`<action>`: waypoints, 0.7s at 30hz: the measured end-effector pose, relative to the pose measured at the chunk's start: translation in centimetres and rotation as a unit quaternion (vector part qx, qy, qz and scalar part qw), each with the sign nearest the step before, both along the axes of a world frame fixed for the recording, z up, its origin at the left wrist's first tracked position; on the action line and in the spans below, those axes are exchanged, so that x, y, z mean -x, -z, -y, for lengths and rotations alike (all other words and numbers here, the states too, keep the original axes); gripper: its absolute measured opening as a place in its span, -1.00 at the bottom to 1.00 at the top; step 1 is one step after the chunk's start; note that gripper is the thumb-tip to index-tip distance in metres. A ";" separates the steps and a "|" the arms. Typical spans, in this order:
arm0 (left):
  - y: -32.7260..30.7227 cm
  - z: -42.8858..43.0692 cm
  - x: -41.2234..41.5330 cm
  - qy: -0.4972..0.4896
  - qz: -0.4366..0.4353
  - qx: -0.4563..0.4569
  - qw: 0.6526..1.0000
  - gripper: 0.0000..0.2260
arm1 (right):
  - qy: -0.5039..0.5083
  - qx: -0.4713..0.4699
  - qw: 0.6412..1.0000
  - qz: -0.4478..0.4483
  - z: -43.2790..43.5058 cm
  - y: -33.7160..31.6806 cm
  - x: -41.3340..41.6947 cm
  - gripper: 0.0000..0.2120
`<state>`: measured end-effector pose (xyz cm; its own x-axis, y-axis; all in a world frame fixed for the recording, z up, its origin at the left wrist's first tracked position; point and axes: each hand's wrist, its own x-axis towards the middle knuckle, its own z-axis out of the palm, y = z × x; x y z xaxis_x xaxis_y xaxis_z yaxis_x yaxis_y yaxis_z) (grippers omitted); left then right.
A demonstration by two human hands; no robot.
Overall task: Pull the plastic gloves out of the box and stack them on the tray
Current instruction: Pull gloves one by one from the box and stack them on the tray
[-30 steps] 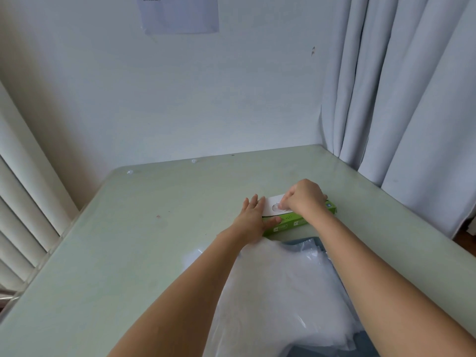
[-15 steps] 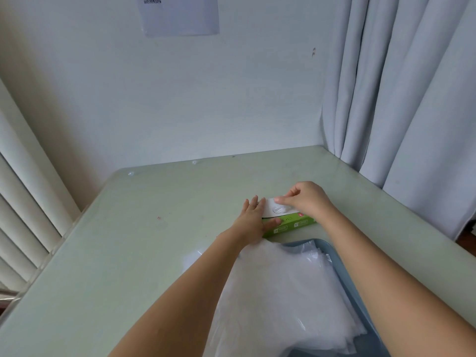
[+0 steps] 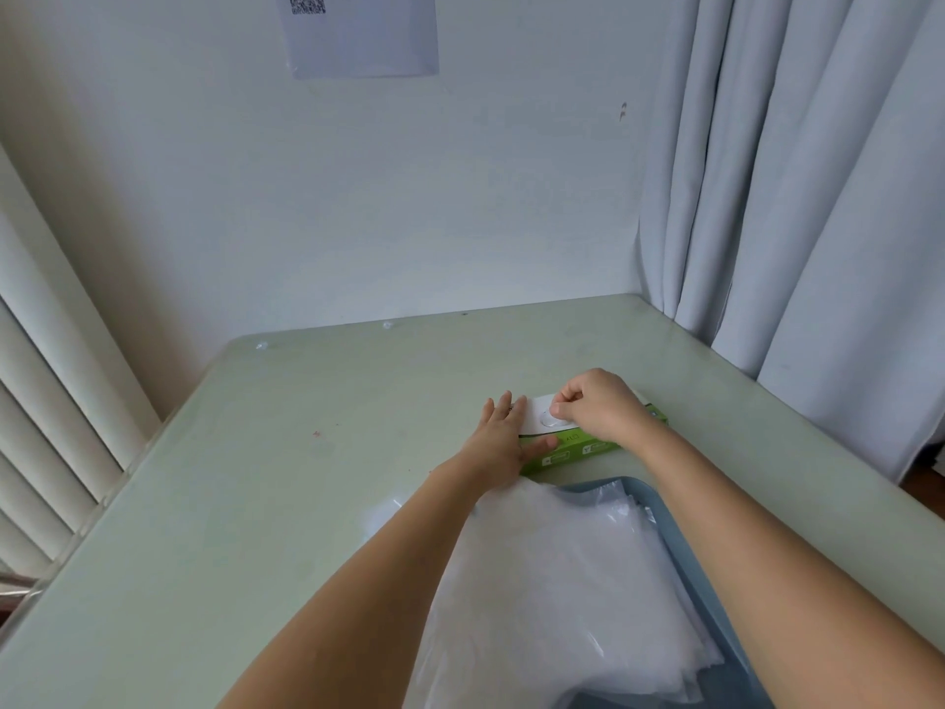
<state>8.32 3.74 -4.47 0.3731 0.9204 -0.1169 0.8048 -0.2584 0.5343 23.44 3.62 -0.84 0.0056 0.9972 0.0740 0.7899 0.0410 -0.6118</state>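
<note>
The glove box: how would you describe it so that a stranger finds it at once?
On the pale green table, just beyond the blue tray of clear gloves, lies a flat box. It alone is bright green with a white top.

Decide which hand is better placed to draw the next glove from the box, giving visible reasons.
Right. The right hand sits over the top opening of the box, pinching what looks like a glove there. The left hand lies flat on the box's left end, apparently steadying it.

box (image 3: 588, 445) behind tray (image 3: 685, 545), gloves (image 3: 552, 596) on tray
</note>
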 end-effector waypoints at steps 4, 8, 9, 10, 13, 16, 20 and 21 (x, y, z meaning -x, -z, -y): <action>0.2 0.0 0.3 0.007 0.015 0.001 1.000 -0.23 | -0.018 -0.047 0.999 0.020 0.1 -0.1 -0.7 -0.86; 0.4 -0.2 0.3 0.011 0.025 -0.003 1.000 -0.23 | -0.024 -0.080 0.996 -0.019 -0.4 0.3 -1.2 -0.81; 0.4 -0.2 0.3 0.011 0.031 -0.004 0.999 -0.23 | -0.025 -0.070 0.997 -0.002 -0.5 0.4 -1.1 -0.76; 0.5 -0.2 0.3 0.011 0.037 -0.005 0.999 -0.23 | -0.025 -0.064 0.997 0.022 -0.7 0.4 -0.9 -0.75; 0.6 -0.1 0.3 0.009 0.046 -0.014 0.999 -0.23 | -0.012 -0.060 0.996 0.070 -0.8 0.3 0.2 -0.91; 0.6 0.0 0.2 0.005 0.050 -0.015 0.999 -0.23 | -0.005 -0.065 0.995 0.072 -0.8 0.3 0.7 -0.91; 0.5 0.2 0.3 0.004 0.057 -0.015 0.998 -0.23 | 0.006 -0.063 0.998 -0.007 -0.5 0.3 0.4 -0.83; 0.4 0.3 0.3 0.004 0.062 -0.018 0.998 -0.23 | 0.008 -0.062 0.998 -0.031 -0.3 0.2 0.2 -0.84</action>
